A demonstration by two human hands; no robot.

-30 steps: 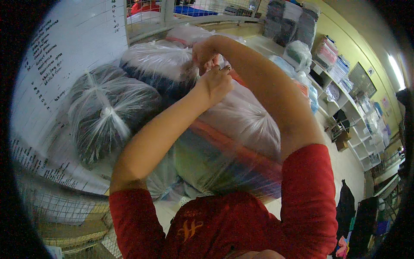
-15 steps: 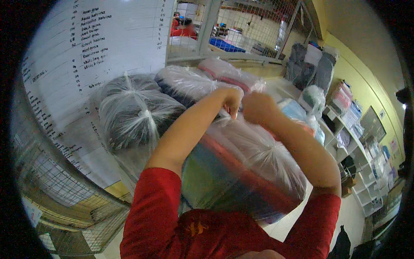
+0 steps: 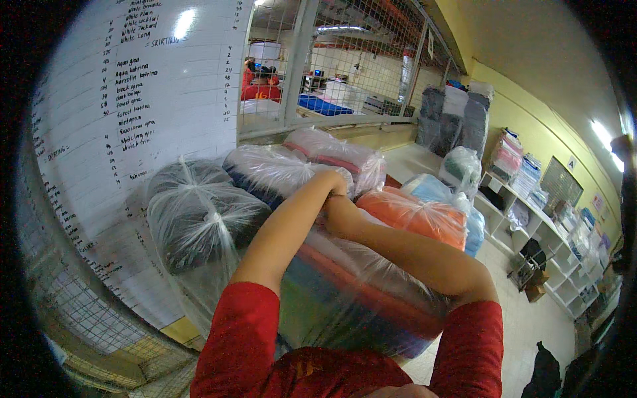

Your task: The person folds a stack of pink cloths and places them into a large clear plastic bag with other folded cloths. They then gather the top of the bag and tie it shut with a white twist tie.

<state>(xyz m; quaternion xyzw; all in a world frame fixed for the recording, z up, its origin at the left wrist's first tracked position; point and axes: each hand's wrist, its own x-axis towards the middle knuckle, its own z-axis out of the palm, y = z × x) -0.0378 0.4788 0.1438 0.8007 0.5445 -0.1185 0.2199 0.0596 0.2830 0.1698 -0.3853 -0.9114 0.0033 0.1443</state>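
Both my hands meet over the far end of a large clear plastic bag (image 3: 371,255) filled with folded cloth in red, green and blue. My left hand (image 3: 336,184) bends down at the wrist, and its fingers are mostly hidden. Just below it, touching or nearly so, my right hand (image 3: 336,211) is closed with its knuckles up. The two appear to grip the gathered plastic at the top of this bag, though the pinched part is hidden behind them. A bag of orange cloth (image 3: 418,215) lies right of my right hand. Beyond my left hand is a bag of dark blue cloth (image 3: 275,169).
A bag of black cloth (image 3: 206,219) stands at left against a whiteboard (image 3: 166,79) covered in handwriting. Behind are a bag of pink cloth (image 3: 335,152) and a wire-mesh window (image 3: 371,73), with people in red beyond. White shelves (image 3: 524,229) line the right wall.
My hands have come together, the right one moving left and down to the left one. The view has shifted, and the orange bag now shows clearly.
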